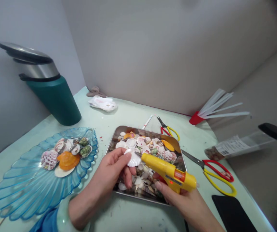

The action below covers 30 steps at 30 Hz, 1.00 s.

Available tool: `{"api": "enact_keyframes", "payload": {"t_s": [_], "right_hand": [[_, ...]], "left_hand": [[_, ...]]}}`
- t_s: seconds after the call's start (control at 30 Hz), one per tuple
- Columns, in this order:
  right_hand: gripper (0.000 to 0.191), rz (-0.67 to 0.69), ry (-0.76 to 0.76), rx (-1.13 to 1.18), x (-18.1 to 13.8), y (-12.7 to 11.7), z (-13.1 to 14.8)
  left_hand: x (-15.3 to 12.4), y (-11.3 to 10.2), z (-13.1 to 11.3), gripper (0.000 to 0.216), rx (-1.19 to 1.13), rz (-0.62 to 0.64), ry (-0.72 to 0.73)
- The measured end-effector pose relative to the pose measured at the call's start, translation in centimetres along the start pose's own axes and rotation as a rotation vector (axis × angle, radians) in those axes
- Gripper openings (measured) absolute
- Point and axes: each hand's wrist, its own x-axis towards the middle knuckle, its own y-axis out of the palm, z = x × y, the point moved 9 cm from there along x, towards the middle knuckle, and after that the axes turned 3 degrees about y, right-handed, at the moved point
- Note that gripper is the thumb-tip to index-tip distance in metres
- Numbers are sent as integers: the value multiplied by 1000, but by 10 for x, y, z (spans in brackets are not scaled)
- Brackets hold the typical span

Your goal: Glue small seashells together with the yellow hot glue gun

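Note:
My left hand pinches a white scallop shell between thumb and fingers, above a metal tray full of mixed seashells. My right hand is wrapped round a yellow hot glue gun, with a small red light lit on its side. The gun's nozzle points left and meets the shell's face, or hovers just over it; I cannot tell whether glue is coming out. To the left lies a blue scalloped glass dish with several shells on it, among them an orange scallop shell.
A green bottle stands behind the dish. Large scissors and a black phone-like slab lie right of the tray. Behind it are smaller scissors and a marker. A red cup holds glue sticks; a clear jar leans at far right.

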Motion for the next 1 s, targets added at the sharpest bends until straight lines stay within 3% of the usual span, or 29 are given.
{"api": "enact_keyframes", "payload": {"t_s": [0.2, 0.63, 1.0], "right_hand": [[16, -5, 20, -6, 0, -1, -2], [18, -4, 24, -13, 1, -2, -3], [15, 18, -3, -9, 1, 0, -1]], "left_hand": [[-2, -5, -3, 24, -18, -44, 30], [0, 2, 4, 26, 76, 49, -5], [-2, -4, -7, 23, -58, -73, 38]]}}
